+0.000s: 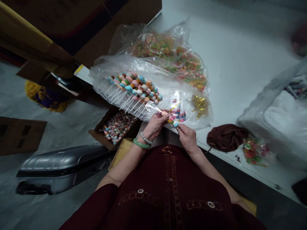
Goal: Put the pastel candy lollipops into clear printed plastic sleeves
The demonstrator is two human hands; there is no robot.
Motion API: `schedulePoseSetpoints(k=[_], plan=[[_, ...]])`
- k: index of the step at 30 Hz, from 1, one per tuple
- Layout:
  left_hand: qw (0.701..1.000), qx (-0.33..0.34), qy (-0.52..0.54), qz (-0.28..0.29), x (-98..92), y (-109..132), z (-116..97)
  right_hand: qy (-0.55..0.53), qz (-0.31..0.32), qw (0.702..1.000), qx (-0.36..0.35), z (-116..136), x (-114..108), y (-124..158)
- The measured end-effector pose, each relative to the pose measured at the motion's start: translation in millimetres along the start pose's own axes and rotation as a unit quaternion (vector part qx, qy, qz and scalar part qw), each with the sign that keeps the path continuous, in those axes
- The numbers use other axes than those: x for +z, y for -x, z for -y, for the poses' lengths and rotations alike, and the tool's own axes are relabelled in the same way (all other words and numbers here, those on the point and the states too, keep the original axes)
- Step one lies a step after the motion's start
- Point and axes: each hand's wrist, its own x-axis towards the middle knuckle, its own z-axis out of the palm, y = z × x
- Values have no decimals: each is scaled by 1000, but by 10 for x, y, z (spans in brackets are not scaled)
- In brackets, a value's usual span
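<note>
A marshmallow candy stick [170, 120] in a clear wrapper lies across my two hands. My left hand [157, 124], wearing a bead bracelet and a green bangle, is closed around its middle. The blue end is pinched between the fingers of my right hand [188, 137]. Just beyond, a pile of similar candy sticks [136, 86] rests on a clear plastic sheet [165, 72], with their white sticks pointing toward me. Near my right hand are a stack of small printed wrappers [177, 110] and a bunch of gold twist ties [200, 104].
Plastic bags of colourful gummies [163, 48] lie at the back of the white table [225, 57]. A brown cloth [225, 137] and a small candy bag [255, 151] sit to the right. At lower left are a box of wrapped candy sticks [120, 124] and a grey suitcase [62, 163].
</note>
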Motion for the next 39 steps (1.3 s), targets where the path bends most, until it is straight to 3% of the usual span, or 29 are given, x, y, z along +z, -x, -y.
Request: schedulePoseSetpoints(k=[3, 8, 12, 16, 20, 22, 26, 33, 36, 39], plan=[[999, -18, 3, 39, 46, 17, 75, -102, 34, 992, 62, 27, 56, 7], [999, -24, 5, 41, 85, 31, 137, -341, 106, 895, 268, 75, 120, -73], [999, -34, -5, 28, 101, 45, 159, -409, 112, 849, 314, 105, 135, -94], [998, -57, -9, 39, 120, 57, 228, -382, 40, 879, 283, 75, 188, -87], [1000, -1, -4, 19, 202, 60, 329, -275, -23, 932, 233, 27, 235, -158], [1000, 12, -5, 13, 228, 54, 339, -227, -24, 950, 213, -1, 224, -184], [999, -20, 22, -14, 168, 29, 255, -236, 32, 954, 183, -83, 143, -118], [1000, -2, -8, -19, 110, 3, 226, -168, 45, 980, 94, -32, 153, -12], [999, 19, -22, -44, 130, 17, 249, -53, -2, 998, 15, 21, 192, -12], [998, -12, -47, -48, 107, 42, 263, 44, -63, 997, -22, 13, 192, 8]])
